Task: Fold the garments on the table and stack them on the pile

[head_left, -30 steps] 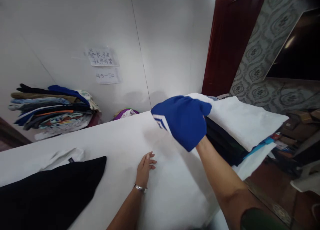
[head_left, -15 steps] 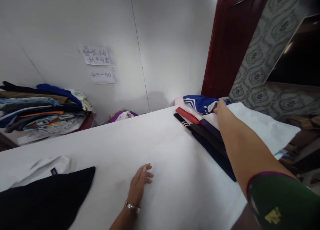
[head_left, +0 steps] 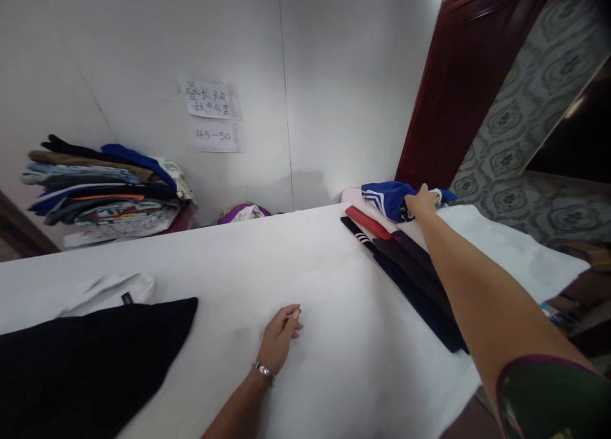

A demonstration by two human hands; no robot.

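My right hand (head_left: 422, 202) reaches far across the white table (head_left: 229, 254) to a blue garment with white stripes (head_left: 391, 199). The hand appears closed on its cloth, though some of the fingers are hidden. The blue garment lies on a stack of folded clothes, among them a red piece (head_left: 367, 221), a black piece with white stripes (head_left: 356, 231) and a dark navy one (head_left: 415, 299). My left hand (head_left: 280, 334), with a metal band at the wrist, holds nothing; its fingers are loosely bent and apart, low over the bare tabletop.
A black garment (head_left: 95, 362) and a white garment with a dark label (head_left: 112, 292) lie at the left. Behind the table stand a tall pile of clothes (head_left: 114, 191) and a purple-and-white bundle (head_left: 244, 212). White cloth (head_left: 515, 248) spreads along the right edge.
The view has turned slightly left, so everything sits further right. My right hand has shifted over the blue garment, its thumb now raised. My left hand's fingers have curled a little more.
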